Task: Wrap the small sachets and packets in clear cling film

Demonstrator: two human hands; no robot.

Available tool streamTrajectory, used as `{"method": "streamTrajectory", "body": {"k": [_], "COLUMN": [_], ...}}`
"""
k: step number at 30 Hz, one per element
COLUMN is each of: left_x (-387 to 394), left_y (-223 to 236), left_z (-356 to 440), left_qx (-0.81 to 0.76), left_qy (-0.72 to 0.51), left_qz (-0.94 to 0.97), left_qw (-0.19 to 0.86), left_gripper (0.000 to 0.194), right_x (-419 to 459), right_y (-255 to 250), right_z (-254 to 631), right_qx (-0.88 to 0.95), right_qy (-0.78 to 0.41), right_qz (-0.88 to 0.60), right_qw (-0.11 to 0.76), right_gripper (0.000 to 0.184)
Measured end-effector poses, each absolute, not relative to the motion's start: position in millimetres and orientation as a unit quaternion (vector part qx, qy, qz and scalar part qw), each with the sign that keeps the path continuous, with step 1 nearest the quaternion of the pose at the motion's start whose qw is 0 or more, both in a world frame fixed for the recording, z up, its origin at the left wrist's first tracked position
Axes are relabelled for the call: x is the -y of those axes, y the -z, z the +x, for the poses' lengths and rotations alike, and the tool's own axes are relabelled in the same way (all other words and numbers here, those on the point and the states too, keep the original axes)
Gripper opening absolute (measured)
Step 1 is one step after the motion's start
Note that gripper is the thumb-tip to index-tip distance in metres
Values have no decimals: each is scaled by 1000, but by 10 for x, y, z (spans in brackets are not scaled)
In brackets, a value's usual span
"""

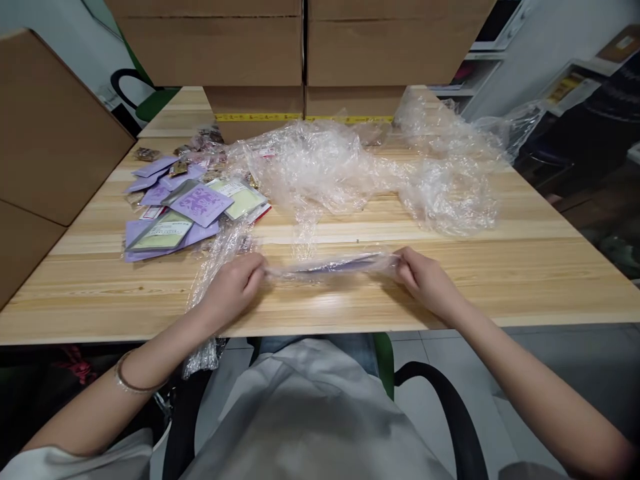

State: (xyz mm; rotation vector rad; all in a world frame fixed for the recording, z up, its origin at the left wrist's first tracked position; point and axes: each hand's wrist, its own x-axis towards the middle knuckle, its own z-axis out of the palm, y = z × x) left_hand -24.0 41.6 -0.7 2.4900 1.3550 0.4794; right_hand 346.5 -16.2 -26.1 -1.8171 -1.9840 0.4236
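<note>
Between my hands, above the near part of the wooden table [310, 313], stretches a bubble-wrapped packet [340, 265]; something flat and purple shows through its clear film. My left hand [237, 283] is closed on the packet's left end, and my right hand [425, 277] pinches its right end. Beside my left hand a strip of bubble wrap [203, 357] hangs over the table's front edge. Further left lies a pile of purple packets [203, 203], with pale green labelled packets [243, 199] among them. What exactly is inside the wrapped packet is hard to make out.
Crumpled clear bubble wrap [320, 163] spreads over the table's middle and far right. Cardboard boxes [210, 50] stand along the back, and another box [55, 133] rises at the left. Small items in clear bags [147, 154] lie at the back left.
</note>
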Motion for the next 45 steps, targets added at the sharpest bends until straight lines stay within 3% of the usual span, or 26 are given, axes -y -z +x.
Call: {"method": "streamTrajectory", "body": {"k": [6,13,18,22,27,30,33,36,40,43,45], "left_x": [-542,-545,-441,-486,-564,-537,-498,-465,-364,-258,-214], "left_y": [-51,-12,-67,-74,-130,-255,-319,-271,-139,-52,-11], "left_z": [-52,58,-2,-185,-320,-170,159,490,639,548,470], "left_qx": [-555,-568,-587,-558,-532,-547,-533,-477,-390,-324,-287], "left_qy": [-80,62,25,0,-33,-86,-145,-143,-133,-127,-113], "left_qz": [825,818,804,818,800,758,761,784,834,882,899], "left_qw": [76,62,93,142,273,344,340,370,368,319,311], "left_gripper": [21,22,35,55,43,29,22,19,29,37,57], "right_x": [-57,-172,-21,108,64,16,-2,-16,-32,-24,-26], "right_y": [74,129,129,104,289,349,318,208,38,6,35], "right_z": [3389,3418,3226,2819,2502,2466,2434,2464,2815,3267,3548], "right_qx": [705,717,783,895,929,928,925,914,840,733,662], "right_qy": [-115,-65,100,18,-66,-83,-92,-158,-360,-290,-215], "right_qz": [-680,-694,-605,-419,-339,-336,-337,-336,-335,-506,-630], "right_qw": [168,-11,108,151,134,136,152,166,229,350,345], "right_gripper": [14,19,45,58,55,53,50,33,31,26,43]}}
